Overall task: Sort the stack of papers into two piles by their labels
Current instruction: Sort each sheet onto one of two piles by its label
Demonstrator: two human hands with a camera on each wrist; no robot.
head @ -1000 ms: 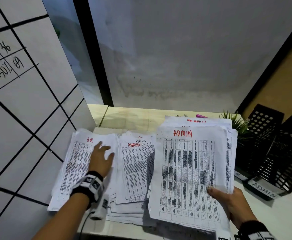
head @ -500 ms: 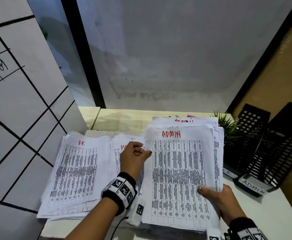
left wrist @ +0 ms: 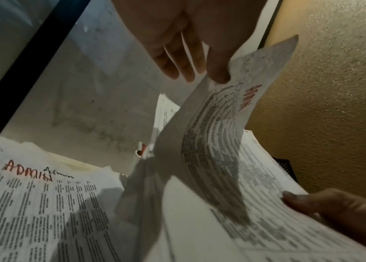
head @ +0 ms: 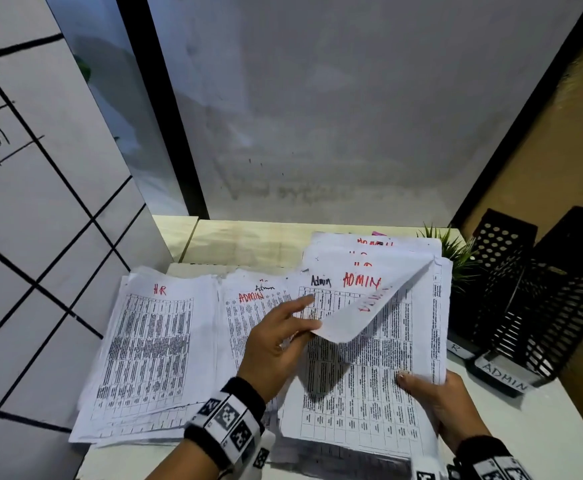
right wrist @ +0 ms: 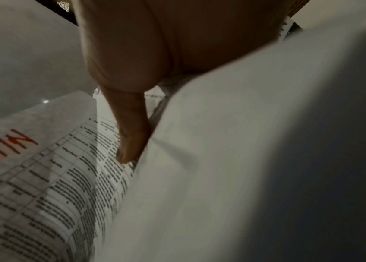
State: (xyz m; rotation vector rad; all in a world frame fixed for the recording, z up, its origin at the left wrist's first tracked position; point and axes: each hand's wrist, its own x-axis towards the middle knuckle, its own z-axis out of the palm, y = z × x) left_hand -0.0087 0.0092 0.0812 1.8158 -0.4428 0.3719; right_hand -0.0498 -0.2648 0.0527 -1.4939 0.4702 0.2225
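Observation:
My right hand (head: pixel 432 400) grips the unsorted stack of papers (head: pixel 369 386) at its lower right edge, thumb (right wrist: pixel 130 134) on top. My left hand (head: pixel 283 337) pinches the top sheet (head: pixel 362 313) by its upper left corner and has peeled it back diagonally; its red "ADMIN" label shows through. In the left wrist view the lifted sheet (left wrist: pixel 222 134) curls up from the stack, pinched by my fingers (left wrist: pixel 220 76). The sheet beneath also reads ADMIN. An HR pile (head: pixel 151 351) lies at the left and an ADMIN pile (head: pixel 245 306) in the middle, partly under my left hand.
Two black mesh file trays (head: pixel 539 299) stand at the right, one labelled ADMIN (head: pixel 504 377). A small green plant (head: pixel 456 258) sits behind the stack. A tiled wall (head: pixel 40 237) closes the left side and a grey wall the back. Bare white tabletop (head: pixel 560 434) shows at the right.
My left hand left the HR pile, crossed right to the held stack and peeled up the top ADMIN sheet by its corner. My right hand keeps its hold.

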